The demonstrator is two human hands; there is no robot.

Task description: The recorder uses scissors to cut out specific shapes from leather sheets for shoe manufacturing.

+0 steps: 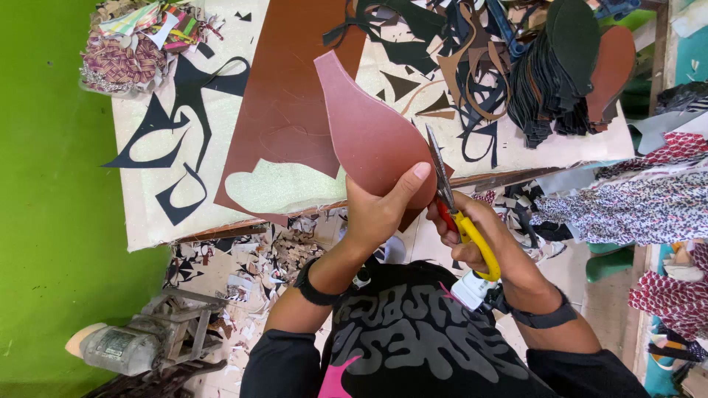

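Two hands: left hand [380,210] holds sole-shaped cutout [369,136] (brown), right hand [472,236] scissors [450,203].

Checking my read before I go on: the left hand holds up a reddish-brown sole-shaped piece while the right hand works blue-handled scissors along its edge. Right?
Not quite. In the head view the scissors in the right hand have yellow and red handles, not blue. The rest stands: the left hand holds up the reddish-brown sole-shaped piece, blades at its edge.
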